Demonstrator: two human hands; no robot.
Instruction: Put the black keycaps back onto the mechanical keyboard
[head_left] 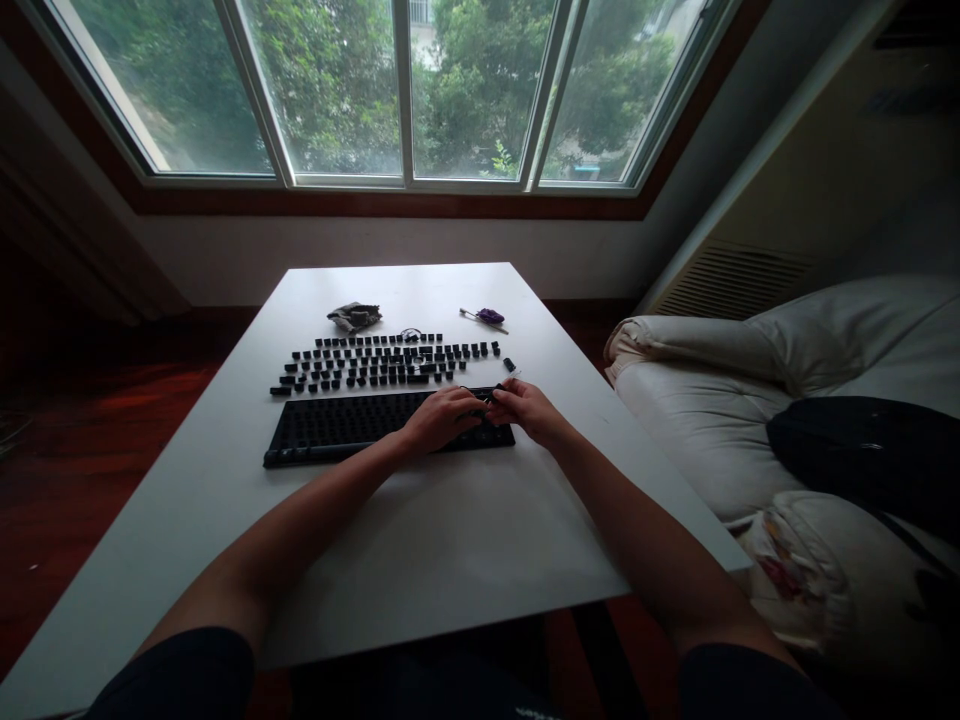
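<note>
A white table stretches away from the person toward a wide window at twelve o'clock. On the left half of the table lies a black keyboard, set crosswise with its long side facing the person and its keys taken off. Straight beyond it, at twelve o'clock, the loose keys are laid out in neat rows on the tabletop, just clear of the keyboard's far edge. At eleven o'clock from those rows sits a crumpled grey cloth. Moving right, the left hand rests palm down on the right end of the keyboard, its fingers curled and drawn together toward three o'clock. Whether they pinch anything cannot be told. Just beside it, at the keyboard's right corner, the right hand points back toward nine o'clock, so the fingertips of both hands nearly meet. Its fingers are bunched around something small and dark, but the picture is too small to tell whether they hold it. At twelve o'clock from the right hand a small black piece lies on the table, and farther on in the same direction lies a purple tool. Off the table, at three o'clock, a pale cushion carries a dark garment.
</note>
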